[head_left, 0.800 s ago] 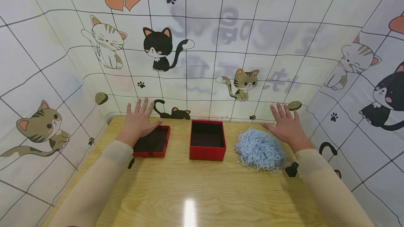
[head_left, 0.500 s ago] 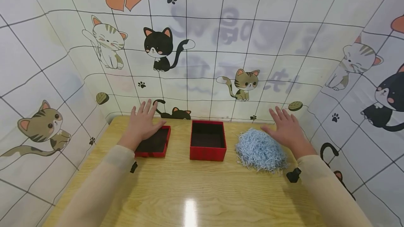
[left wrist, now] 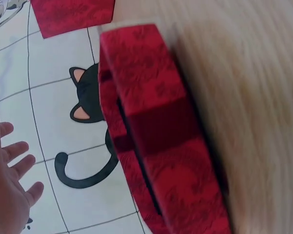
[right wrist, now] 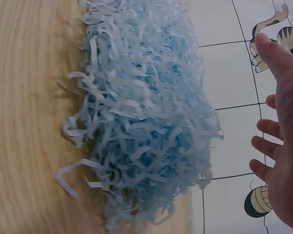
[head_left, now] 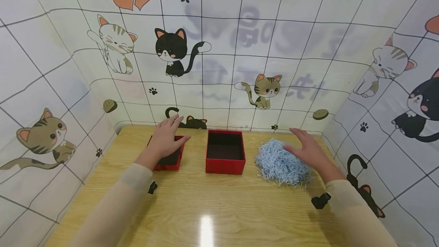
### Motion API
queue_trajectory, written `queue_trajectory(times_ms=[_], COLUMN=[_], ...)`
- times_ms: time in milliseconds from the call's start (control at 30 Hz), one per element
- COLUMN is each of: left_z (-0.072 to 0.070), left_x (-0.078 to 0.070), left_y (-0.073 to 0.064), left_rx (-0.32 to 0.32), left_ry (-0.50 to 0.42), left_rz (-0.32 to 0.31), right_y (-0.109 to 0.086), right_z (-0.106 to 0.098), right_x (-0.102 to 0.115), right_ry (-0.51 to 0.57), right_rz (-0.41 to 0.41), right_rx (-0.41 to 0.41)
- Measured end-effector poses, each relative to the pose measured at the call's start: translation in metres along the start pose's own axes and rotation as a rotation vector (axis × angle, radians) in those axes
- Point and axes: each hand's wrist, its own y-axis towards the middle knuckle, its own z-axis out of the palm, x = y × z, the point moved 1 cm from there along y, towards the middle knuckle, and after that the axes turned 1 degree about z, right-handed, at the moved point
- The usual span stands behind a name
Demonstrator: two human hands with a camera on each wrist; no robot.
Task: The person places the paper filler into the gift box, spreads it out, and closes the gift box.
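Note:
A red box (head_left: pixel 225 166) with a dark inside stands open-topped at the middle of the table. To its left lies a shallow red lid (head_left: pixel 170 162), dark side up, partly hidden by my left hand (head_left: pixel 164 140). That hand hovers over the lid with its fingers extended and holds nothing; the left wrist view shows the lid's patterned side (left wrist: pixel 156 126) apart from the fingers. On the right sits a heap of pale blue shredded paper (head_left: pixel 281 165). Above its right side hangs my right hand (head_left: pixel 310 153), fingers extended, holding nothing and apart from the paper in the right wrist view.
The wooden table (head_left: pixel 219 201) meets a white back wall cloth (head_left: pixel 219 68) printed with cats and grid lines. Similar cloth encloses the left and right sides. Small black wrist devices (head_left: pixel 321 201) hang under both sleeves.
My left hand has moved right, further over the lid, and slightly down. My right hand has lowered, and its raised, spread fingers now point more to the left.

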Motion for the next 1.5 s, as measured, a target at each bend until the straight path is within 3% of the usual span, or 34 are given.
queue_trajectory(times_ms=[300,467,733,900,1200,1500], left_z=[0.020,0.030,0.038,0.040,0.048,0.058], left_x=[-0.015,-0.019,-0.028,-0.036,-0.044,-0.046], left_y=[0.001,0.002,0.005,0.006,0.010,0.014], left_rx=[0.015,0.054,0.133,0.169,0.228,0.280], left_ry=[-0.239,-0.407,-0.571,-0.633,-0.661,-0.685], left_rz=[0.020,0.034,0.055,0.063,0.091,0.102], right_y=[-0.011,-0.017,-0.024,-0.028,-0.030,-0.031], right_z=[0.013,0.018,0.027,0.032,0.040,0.047], right_x=[-0.003,-0.004,-0.011,-0.011,-0.012,-0.014], right_ry=[0.226,0.269,0.294,0.306,0.235,0.173], right_rz=[0.037,0.052,0.027,0.002,-0.020,-0.122], right_rx=[0.076,0.122,0.156,0.173,0.186,0.160])
